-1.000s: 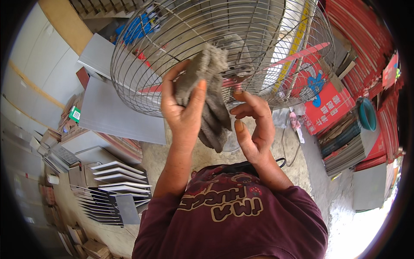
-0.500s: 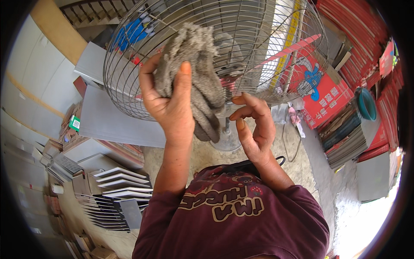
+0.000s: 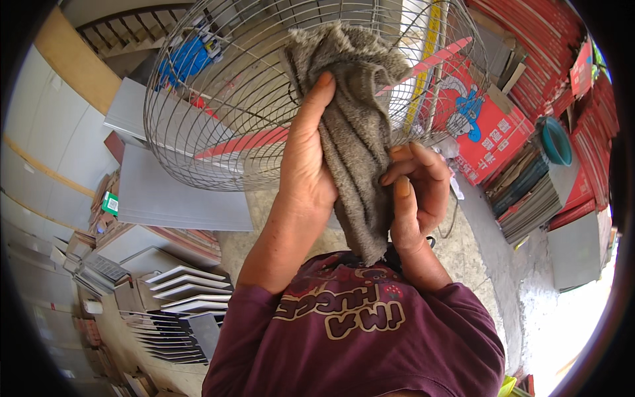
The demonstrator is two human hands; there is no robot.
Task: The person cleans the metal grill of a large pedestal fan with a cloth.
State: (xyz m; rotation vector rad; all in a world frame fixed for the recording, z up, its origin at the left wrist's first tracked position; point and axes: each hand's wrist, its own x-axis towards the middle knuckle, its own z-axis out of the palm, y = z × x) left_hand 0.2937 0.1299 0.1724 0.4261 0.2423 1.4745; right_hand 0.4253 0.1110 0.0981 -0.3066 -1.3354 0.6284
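Note:
A worn grey-brown cloth rag [image 3: 357,145] hangs lengthwise in the middle, its frayed upper end bunched and its lower end tapering toward my shirt. My left hand [image 3: 307,159] is closed around the rag's left side, with the thumb pressed along its front. At the rag's right edge is my right hand [image 3: 420,192], its fingers loosely curled and the thumb apart from them. The fingertips are beside the cloth; whether they touch it is unclear. Right behind the rag stands a large wire fan cage [image 3: 218,159] with red blades [image 3: 248,142] inside.
Grey panels [image 3: 175,192] lie to the left, above a rack of upright boards [image 3: 188,288]. On the right are a red printed carton [image 3: 486,139], stacks of red flattened cardboard [image 3: 536,53] and a teal basin [image 3: 557,142]. A staircase railing [image 3: 129,30] shows at far left.
The rag has turned and opened from a folded bundle into a longer hanging strip. My left hand has moved right with it. My right hand has shifted slightly right and down.

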